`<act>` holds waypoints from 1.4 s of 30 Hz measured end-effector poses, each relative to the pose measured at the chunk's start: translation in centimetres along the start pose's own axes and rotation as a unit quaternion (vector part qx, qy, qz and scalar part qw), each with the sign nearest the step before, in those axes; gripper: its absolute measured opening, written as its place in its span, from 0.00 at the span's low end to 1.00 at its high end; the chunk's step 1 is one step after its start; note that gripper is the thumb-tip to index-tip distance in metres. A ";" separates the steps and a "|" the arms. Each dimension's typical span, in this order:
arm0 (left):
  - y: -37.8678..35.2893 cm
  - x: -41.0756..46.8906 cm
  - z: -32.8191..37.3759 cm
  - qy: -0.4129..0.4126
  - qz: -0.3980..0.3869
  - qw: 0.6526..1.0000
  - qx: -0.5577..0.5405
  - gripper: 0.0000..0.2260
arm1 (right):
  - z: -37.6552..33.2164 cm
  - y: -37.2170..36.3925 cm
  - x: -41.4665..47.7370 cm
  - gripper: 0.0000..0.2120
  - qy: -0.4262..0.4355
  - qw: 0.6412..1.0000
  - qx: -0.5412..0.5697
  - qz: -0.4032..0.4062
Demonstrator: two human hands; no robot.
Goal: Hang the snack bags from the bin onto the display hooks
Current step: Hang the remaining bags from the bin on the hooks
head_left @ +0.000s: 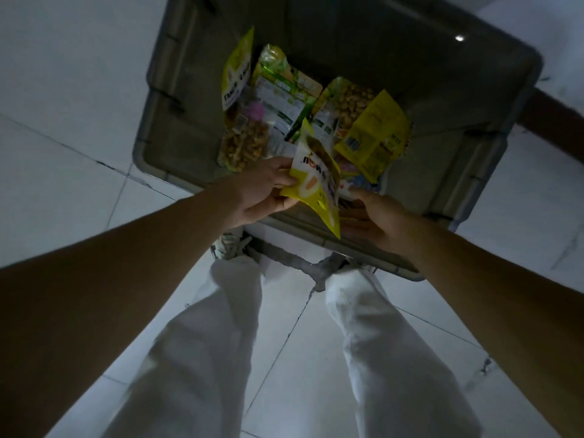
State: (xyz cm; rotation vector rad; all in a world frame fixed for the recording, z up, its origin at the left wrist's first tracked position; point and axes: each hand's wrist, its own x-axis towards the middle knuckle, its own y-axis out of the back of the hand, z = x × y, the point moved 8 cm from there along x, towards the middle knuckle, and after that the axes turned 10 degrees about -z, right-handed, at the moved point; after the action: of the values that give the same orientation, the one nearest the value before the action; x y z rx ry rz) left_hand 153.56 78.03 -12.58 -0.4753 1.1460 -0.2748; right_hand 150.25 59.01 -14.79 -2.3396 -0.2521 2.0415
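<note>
Pale floor tiles (63, 90) in a dim room carry a grey rectangular plastic bin (347, 42), and just above its near rim the left hand (262, 194) pinches the left edge of a yellow-and-white foil snack bag (316, 181), lifted clear of the heap, probably to free it for hanging. The right hand (376, 219) sits just right of the bag's lower corner, fingers partly hidden behind it, so I cannot tell whether they grip. Farther in lie other yellow, green and clear snack packets (284, 86); no hooks show.
</note>
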 end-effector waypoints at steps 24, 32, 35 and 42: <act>-17.8 -32.3 13.1 -0.077 -0.080 0.965 0.237 0.13 | -5.7 -4.5 -40.4 0.14 0.291 0.941 0.173 0.007; -28.3 -43.4 16.3 -0.160 -0.096 0.905 0.384 0.11 | -6.5 -2.1 -58.4 0.03 0.449 0.886 0.110 0.037; -33.1 -47.1 18.1 -0.198 -0.100 0.876 0.428 0.10 | -6.5 -1.1 -65.1 0.03 0.510 0.855 0.083 0.045; -44.5 -56.2 22.4 -0.314 -0.073 0.798 0.509 0.13 | -6.5 1.8 -80.8 0.05 0.629 0.772 0.042 0.084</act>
State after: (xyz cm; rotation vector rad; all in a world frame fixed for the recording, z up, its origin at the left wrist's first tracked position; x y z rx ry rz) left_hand 153.41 69.29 61.97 0.3156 0.1900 -0.7499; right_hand 146.47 46.55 65.18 -3.0620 0.1135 0.1177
